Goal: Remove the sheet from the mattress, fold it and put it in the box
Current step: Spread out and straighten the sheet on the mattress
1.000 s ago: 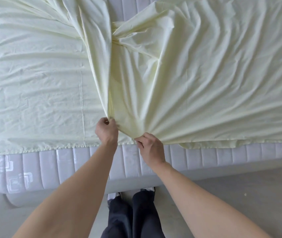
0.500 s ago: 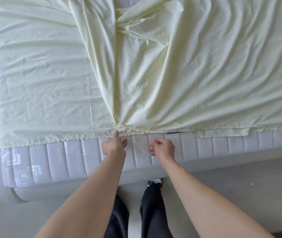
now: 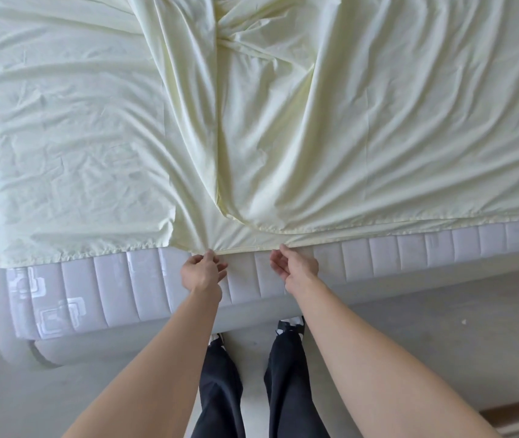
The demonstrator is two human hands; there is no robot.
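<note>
A pale yellow sheet lies wrinkled over the white quilted mattress, with one flap folded toward the near edge and bunched along the middle. My left hand pinches the sheet's near hem at the mattress edge. A little to its right, my right hand has its fingertips curled on the same hem. The hem runs straight between the two hands. No box is in view.
The mattress sits on a grey bed base whose rounded corner shows at the lower left. I stand against the bed's long side on a grey floor, dark trousers below. A brown edge shows at the lower right.
Both hands laid the folded flap down at the near edge and let it go. They dropped to the mattress side, then came back up to the hem, now set wider apart.
</note>
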